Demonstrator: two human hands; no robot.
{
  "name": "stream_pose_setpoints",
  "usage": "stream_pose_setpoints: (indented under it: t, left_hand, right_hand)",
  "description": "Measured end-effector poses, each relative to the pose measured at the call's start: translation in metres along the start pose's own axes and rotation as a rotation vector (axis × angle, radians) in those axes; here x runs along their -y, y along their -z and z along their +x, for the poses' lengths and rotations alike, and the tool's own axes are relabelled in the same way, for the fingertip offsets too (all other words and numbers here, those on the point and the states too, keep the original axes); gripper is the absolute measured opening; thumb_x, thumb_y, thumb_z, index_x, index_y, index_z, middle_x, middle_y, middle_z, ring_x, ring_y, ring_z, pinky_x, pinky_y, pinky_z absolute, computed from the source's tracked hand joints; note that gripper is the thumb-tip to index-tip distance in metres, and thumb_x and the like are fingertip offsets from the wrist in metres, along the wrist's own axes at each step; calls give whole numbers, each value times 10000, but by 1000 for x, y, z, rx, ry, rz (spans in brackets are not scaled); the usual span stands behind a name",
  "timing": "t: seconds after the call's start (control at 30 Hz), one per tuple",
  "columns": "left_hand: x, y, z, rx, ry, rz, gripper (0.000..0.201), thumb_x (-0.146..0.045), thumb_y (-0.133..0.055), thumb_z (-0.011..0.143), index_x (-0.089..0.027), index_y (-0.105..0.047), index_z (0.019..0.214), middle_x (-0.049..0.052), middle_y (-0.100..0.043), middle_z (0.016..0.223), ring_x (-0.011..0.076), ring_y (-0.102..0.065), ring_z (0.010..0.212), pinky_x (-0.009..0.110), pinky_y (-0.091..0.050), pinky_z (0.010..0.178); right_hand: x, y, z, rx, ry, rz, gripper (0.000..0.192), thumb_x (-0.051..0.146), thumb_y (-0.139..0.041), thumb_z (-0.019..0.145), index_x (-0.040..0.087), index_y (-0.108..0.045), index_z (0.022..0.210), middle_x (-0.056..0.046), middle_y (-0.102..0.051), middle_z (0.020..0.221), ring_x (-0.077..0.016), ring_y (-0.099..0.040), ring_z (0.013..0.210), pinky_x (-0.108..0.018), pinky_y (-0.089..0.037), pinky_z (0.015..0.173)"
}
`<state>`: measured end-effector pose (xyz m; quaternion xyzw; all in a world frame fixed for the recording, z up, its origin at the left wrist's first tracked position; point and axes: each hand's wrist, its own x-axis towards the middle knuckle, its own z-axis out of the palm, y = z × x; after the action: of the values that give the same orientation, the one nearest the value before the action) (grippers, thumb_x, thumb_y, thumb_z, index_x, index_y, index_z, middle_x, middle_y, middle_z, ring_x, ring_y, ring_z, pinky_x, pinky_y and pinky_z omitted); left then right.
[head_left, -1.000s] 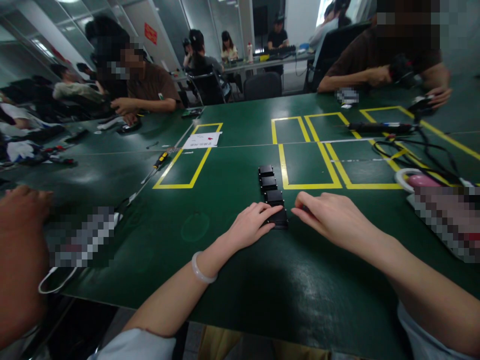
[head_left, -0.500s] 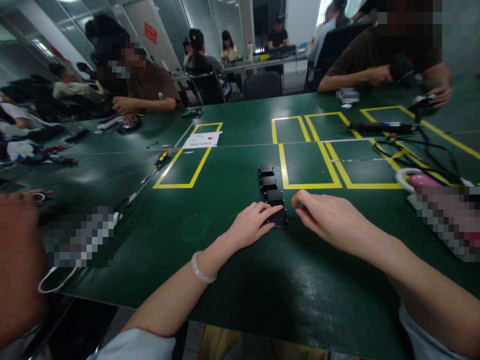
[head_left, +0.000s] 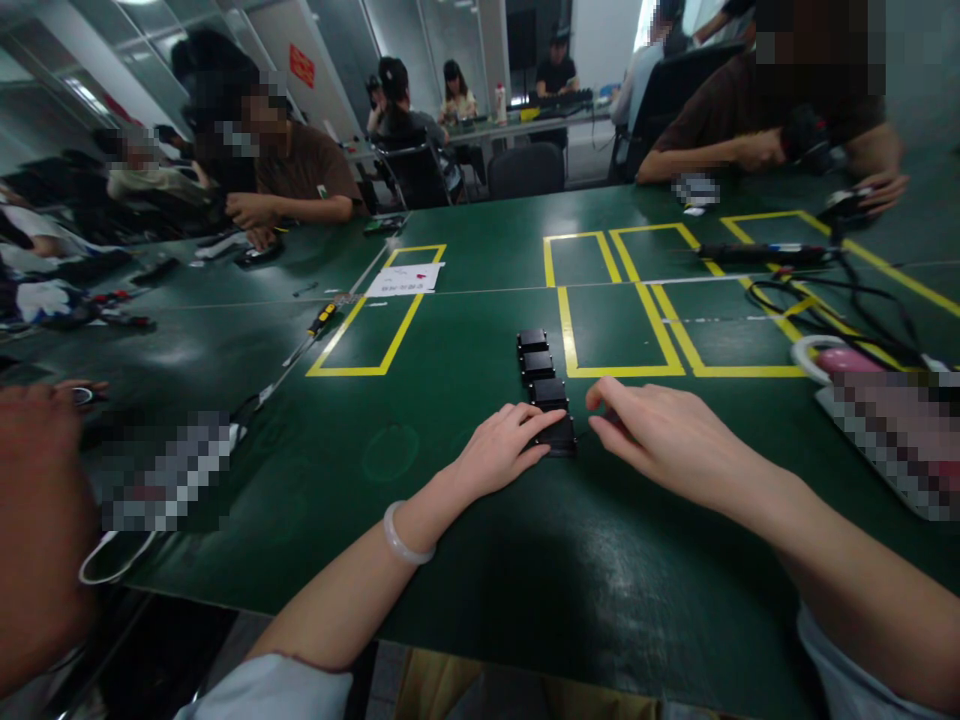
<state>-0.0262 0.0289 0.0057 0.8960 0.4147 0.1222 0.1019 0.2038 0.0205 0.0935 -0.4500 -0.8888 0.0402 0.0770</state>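
Glossy black plastic blocks [head_left: 545,393] lie on a smooth, slightly shiny green table [head_left: 465,560] with yellow tape lines [head_left: 615,372].

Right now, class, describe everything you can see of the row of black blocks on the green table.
The row of four small black rectangular blocks lies flat on the dark green table, running away from the person beside a yellow taped rectangle. They look like matte plastic with shiny rims. The left hand rests fingers on the nearest block; the right hand sits just beside it.

Four flat black boxes [head_left: 543,388] in a touching row on the green table, nearest under fingertips.
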Motion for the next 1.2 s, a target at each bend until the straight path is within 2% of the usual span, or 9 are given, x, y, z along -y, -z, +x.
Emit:
stream_pose_setpoints:
  t: [0.1,0.27,0.37,0.47,0.63,0.77,0.9,1.07,1.2]
  left_hand:
    - [0,1,0,1,0,-2,480,-341,-466,963,-306,-328,1421,59,-497,1217,217,-485,1085,368,-453,921]
    - [0,0,0,3,2,2,482,-337,-467,963,-301,-327,1422,62,-495,1220,219,-483,1094,372,-452,929]
    - [1,-1,0,0,-3,-2,480,-341,-470,961,-306,-331,1419,60,-495,1220,217,-486,1092,373,-452,932]
    - [1,-1,0,-2,-5,-7,477,-340,-465,963,-309,-330,1419,60,-496,1220,215,-488,1087,371,-454,928]
    - [1,-1,0,-4,-2,-2,480,-338,-469,961,-304,-332,1420,62,-501,1213,217,-488,1088,371,-455,924]
    - [1,-2,0,-4,-1,3,481,-341,-477,959,-301,-336,1417,60,-503,1207,216,-488,1087,373,-456,923]
    - [1,-2,0,-12,3,-9,489,-339,-483,956,-307,-329,1419,55,-500,1216,210,-489,1081,366,-461,913]
    - [2,-2,-1,-20,-2,-26,484,-339,-468,962,-315,-323,1423,59,-499,1222,212,-493,1076,373,-461,914]
    - [1,-1,-1,-13,-6,-18,482,-340,-467,961,-310,-327,1421,59,-496,1223,215,-488,1090,376,-455,928]
  right_hand:
    - [-1,-1,1,33,-26,-70,249,388,-329,966,218,-497,895,-19,-631,711,-214,-611,668,-303,-339,576]
    - [-1,-2,0,-5,9,31,154,288,-393,932,210,-461,1047,-6,-633,779,-175,-611,669,-278,-354,577]
    - [-1,-1,0,-13,6,27,150,332,-394,938,214,-477,980,-10,-635,778,-180,-610,681,-284,-358,587]
    - [-1,-2,1,17,-5,-30,224,372,-346,962,219,-489,883,-21,-641,758,-205,-618,698,-299,-353,590]
    - [-2,-2,1,-21,30,28,125,279,-382,942,207,-464,1004,-15,-642,802,-175,-616,692,-275,-360,582]
    - [-1,0,0,-28,42,34,128,305,-398,936,209,-474,973,-16,-643,800,-170,-607,687,-273,-355,586]
    - [-2,-1,2,12,12,-57,245,372,-342,964,209,-510,893,-30,-651,728,-192,-603,664,-286,-326,570]
    - [-2,-2,2,-20,21,7,185,285,-358,943,195,-484,1043,-27,-658,780,-177,-615,670,-277,-345,575]
    - [-1,-1,2,-8,6,26,168,312,-370,941,201,-482,997,-22,-646,786,-177,-609,674,-282,-353,585]
